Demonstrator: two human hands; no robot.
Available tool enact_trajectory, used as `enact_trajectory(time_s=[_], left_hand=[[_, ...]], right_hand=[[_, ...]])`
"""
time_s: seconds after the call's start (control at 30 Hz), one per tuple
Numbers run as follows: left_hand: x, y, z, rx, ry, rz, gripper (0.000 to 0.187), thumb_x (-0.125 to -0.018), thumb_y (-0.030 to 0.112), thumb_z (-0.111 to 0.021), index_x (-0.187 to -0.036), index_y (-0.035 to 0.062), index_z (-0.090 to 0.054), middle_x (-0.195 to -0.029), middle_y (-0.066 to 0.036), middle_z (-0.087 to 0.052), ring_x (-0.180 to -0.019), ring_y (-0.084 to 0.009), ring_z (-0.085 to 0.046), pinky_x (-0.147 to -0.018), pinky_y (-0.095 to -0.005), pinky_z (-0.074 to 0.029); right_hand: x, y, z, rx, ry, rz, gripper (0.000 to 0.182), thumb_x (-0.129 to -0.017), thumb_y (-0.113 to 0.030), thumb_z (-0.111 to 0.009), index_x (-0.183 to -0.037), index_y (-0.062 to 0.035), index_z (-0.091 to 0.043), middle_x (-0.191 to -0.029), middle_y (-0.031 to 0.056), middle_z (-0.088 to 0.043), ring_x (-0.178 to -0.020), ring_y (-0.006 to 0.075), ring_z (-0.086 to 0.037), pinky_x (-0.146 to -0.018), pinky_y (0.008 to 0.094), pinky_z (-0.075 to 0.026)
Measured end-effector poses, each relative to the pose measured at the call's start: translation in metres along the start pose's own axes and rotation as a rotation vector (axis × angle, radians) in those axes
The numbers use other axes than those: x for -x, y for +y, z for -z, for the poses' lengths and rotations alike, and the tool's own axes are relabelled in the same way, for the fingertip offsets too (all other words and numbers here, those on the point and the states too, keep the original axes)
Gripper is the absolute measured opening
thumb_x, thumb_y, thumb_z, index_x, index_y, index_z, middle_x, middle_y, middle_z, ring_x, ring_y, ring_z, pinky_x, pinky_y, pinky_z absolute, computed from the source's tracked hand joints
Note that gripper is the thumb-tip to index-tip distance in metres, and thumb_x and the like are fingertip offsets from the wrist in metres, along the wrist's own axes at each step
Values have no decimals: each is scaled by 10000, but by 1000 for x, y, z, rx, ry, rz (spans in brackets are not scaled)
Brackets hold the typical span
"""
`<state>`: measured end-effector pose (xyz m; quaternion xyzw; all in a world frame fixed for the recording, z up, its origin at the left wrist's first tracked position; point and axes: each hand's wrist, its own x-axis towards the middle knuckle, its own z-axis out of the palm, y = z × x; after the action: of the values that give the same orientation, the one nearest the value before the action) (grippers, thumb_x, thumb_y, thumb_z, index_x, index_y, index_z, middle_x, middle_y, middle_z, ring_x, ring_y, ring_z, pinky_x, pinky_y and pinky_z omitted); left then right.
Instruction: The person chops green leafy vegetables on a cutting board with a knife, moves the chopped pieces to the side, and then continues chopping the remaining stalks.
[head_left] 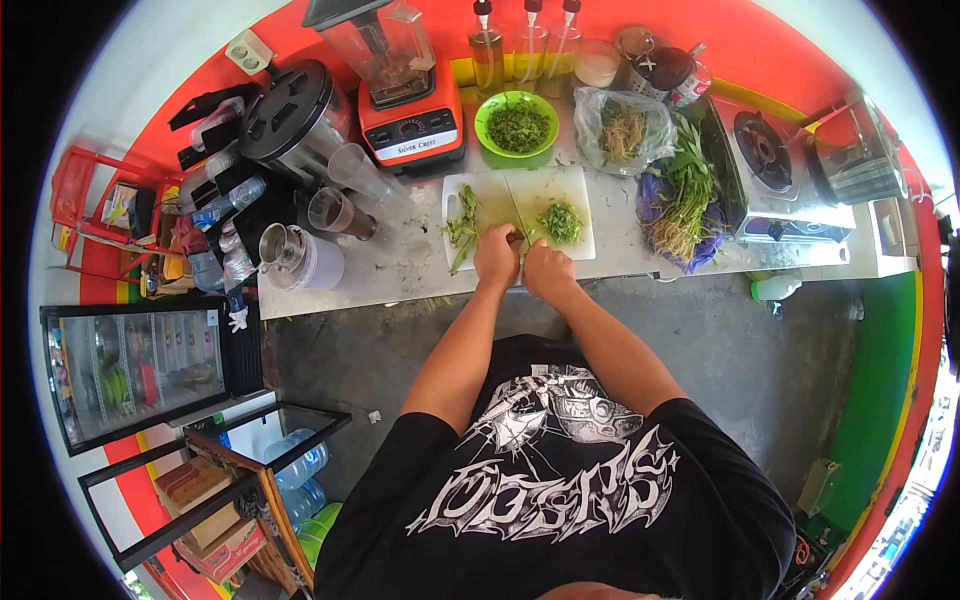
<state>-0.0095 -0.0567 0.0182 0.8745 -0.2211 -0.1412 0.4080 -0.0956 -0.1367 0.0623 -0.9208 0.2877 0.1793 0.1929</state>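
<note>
A white cutting board [572, 190] lies near the counter's front edge. My right hand [548, 270] is closed round the handle of a knife [520, 205], whose thin blade points away from me over the board. Just left of it, my left hand [497, 258] is closed, fingers pressed together near the blade on something I cannot make out. Chopped greens [560, 221] form a small pile on the board's right side. Cut green stems [462, 228] lie along its left side. Behind the board, a bright green bowl [484, 125] holds more chopped greens.
A red blender [412, 128] stands behind at left, near clear cups [345, 215] and a jug [300, 258]. To the right are a plastic bag [650, 125] with roots, a bunch of leafy greens [685, 190] and a stove [762, 150]. Pump bottles [528, 50] line the wall.
</note>
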Motion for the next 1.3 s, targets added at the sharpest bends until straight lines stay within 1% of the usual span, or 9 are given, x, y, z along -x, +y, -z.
enact_trajectory(time_s=[0.17,0.33,0.4,0.53,0.6,0.73,0.93,1.0,1.3], left_hand=[[-2,-1,-1,-1,-1,18,85,-807,70,-727,-890,88,-721,-941,-87,-685,-919,-311,-678,-764,-435,-528],[0,0,1,-14,-22,68,67,-815,73,-730,-876,74,-705,-938,-97,-681,-907,-321,-673,-759,-438,-524],[3,-4,0,39,39,-60,53,-819,65,-722,-863,64,-693,-926,-106,-670,-896,-336,-662,-761,-452,-516],[8,-11,-5,14,68,-114,69,-824,60,-711,-889,51,-692,-938,-126,-654,-921,-361,-644,-786,-461,-505],[11,-14,-8,17,178,-230,113,-815,48,-708,-924,20,-696,-933,-167,-645,-910,-380,-630,-811,-453,-491],[11,-23,-9,83,137,-243,125,-836,50,-681,-954,8,-687,-971,-181,-632,-968,-401,-615,-842,-464,-487],[8,-30,-9,145,104,-282,125,-838,16,-663,-959,1,-689,-959,-183,-637,-947,-402,-613,-852,-464,-479],[6,-29,-9,107,140,-267,103,-832,-1,-674,-934,-1,-689,-934,-171,-658,-895,-373,-647,-803,-439,-501],[7,-28,-4,146,99,-297,104,-826,0,-690,-930,-2,-690,-926,-167,-659,-884,-360,-656,-800,-428,-506]], right_hand=[[7,-3,-5,-18,-45,-64,291,-912,-125,-606,-1138,43,-533,-1121,264,-709,-1091,404,-696,-923,460,-562],[-1,-1,1,-42,-24,-45,300,-916,-133,-592,-1148,53,-552,-1125,270,-706,-1099,415,-689,-932,467,-557],[-1,-2,6,-53,-48,-33,287,-922,-131,-582,-1140,53,-557,-1122,276,-704,-1098,424,-686,-933,470,-556],[8,-4,-4,-100,-30,-72,281,-938,-157,-555,-1123,55,-563,-1114,282,-703,-1091,429,-687,-937,483,-551],[8,-5,-7,-95,-17,-84,289,-942,-170,-551,-1124,55,-567,-1112,282,-703,-1092,428,-686,-939,486,-548],[-1,-5,4,-87,-29,-36,313,-954,-192,-540,-1136,62,-562,-1118,287,-700,-1095,443,-682,-947,494,-543],[6,-5,-6,-70,-62,-54,295,-969,-186,-525,-1132,57,-560,-1121,284,-701,-1091,440,-684,-945,490,-544],[3,-2,-10,-35,-45,-53,294,-974,-187,-520,-1129,58,-569,-1122,282,-702,-1092,436,-684,-946,489,-543],[4,2,-10,-34,-50,-21,315,-987,-216,-538,-1143,57,-545,-1115,286,-702,-1081,434,-688,-929,487,-552]])
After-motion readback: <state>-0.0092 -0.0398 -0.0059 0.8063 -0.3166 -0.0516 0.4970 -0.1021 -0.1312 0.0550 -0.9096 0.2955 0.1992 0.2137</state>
